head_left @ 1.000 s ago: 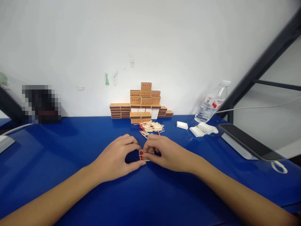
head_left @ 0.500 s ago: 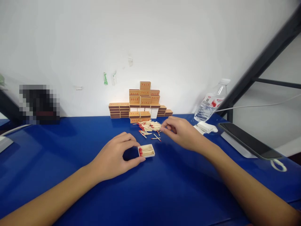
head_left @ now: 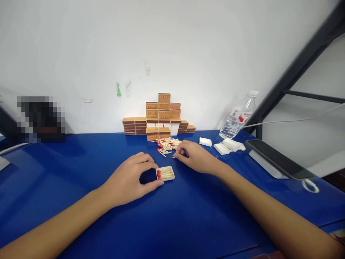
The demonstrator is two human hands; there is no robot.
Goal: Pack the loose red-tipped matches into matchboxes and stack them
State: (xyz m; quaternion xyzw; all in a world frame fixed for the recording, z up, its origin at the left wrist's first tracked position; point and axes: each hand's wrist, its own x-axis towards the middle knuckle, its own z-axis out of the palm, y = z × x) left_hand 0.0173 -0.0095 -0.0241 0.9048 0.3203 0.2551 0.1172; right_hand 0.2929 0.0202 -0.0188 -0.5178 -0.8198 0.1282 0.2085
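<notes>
A small white matchbox tray (head_left: 165,173) holding red-tipped matches lies on the blue table (head_left: 81,162). My left hand (head_left: 130,178) grips its left end between thumb and forefinger. My right hand (head_left: 192,157) rests just beyond the tray, its fingers pinched on loose matches at the near edge of a pile of matches (head_left: 167,144). Behind the pile, brown matchboxes (head_left: 160,117) are stacked against the white wall.
Empty white trays (head_left: 222,146) lie at the right, beside a tilted water bottle (head_left: 237,117). A dark phone (head_left: 279,159) sits on a white stand at the right edge. A blurred dark object (head_left: 40,118) stands at the back left.
My right hand left the tray, reached out to the match pile, and now has drawn back to the pile's near edge with fingers pinched. My left hand kept hold of the tray.
</notes>
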